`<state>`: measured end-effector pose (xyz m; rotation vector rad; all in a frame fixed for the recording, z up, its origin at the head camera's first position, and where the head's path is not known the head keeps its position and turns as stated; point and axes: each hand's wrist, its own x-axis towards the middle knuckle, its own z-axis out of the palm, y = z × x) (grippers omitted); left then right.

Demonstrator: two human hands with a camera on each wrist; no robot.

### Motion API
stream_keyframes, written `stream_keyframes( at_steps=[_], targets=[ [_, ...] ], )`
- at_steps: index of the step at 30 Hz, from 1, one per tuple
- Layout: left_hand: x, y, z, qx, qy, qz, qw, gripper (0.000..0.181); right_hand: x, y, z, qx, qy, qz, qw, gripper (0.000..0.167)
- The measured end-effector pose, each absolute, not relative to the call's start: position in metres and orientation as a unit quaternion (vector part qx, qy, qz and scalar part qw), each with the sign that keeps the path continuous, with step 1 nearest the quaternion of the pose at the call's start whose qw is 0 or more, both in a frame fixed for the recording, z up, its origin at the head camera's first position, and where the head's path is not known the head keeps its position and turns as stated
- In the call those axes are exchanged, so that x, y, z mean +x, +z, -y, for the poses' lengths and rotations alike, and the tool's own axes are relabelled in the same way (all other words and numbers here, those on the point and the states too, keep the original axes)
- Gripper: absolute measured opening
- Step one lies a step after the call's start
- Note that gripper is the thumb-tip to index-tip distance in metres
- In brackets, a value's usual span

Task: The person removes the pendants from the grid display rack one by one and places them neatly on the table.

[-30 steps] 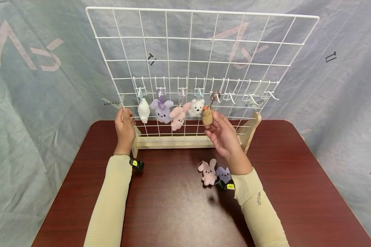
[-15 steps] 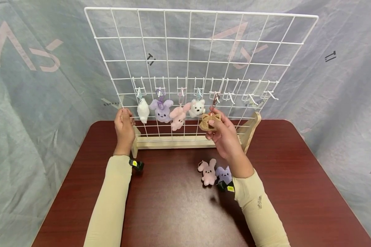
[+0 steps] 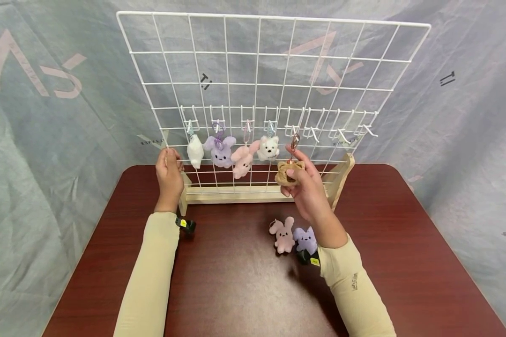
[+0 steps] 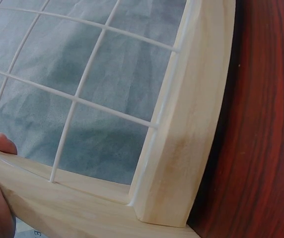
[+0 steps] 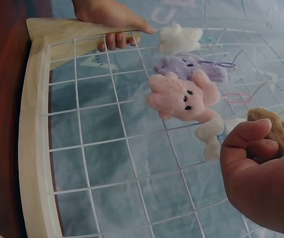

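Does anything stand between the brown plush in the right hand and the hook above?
Nothing visible does. The right hand holds the brown plush, and only its chain lies between it and the hook.

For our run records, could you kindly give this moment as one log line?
left hand: grips wooden stand; right hand: pinches brown plush, ring near hook; hanging: four plushes; table: pink plush, purple plush

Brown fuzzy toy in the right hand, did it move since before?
Yes. In the head view, the brown fuzzy toy, held by the right hand, is lower and slightly further right against the white grid.
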<state>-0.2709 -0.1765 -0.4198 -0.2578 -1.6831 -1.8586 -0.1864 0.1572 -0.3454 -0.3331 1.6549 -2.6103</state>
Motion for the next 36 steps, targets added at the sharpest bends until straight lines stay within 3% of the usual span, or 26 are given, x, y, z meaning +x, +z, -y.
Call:
stream_keyframes(
  at_steps=[15, 24, 32, 36],
  targets=[
    [-0.282, -0.434, 0.181, -0.091, -0.692, 0.647, 0.307, 0.038, -0.177, -0.340, -0.155, -0.128, -0.835, -0.533, -0.039, 0.053],
    [-0.283, -0.433, 0.181, -0.092, -0.696, 0.642, 0.309, 0.030, -0.170, -0.335, -0.154, -0.159, -0.829, -0.533, -0.054, 0.054],
    [-0.283, -0.434, 0.182, -0.095, -0.694, 0.641, 0.313, 0.030, -0.165, -0.331, -0.154, -0.166, -0.829, -0.532, -0.049, 0.056],
    [-0.284, -0.435, 0.183, -0.095, -0.695, 0.640, 0.312, 0.030, -0.164, -0.330, -0.153, -0.166, -0.831, -0.530, -0.037, 0.049]
  ],
)
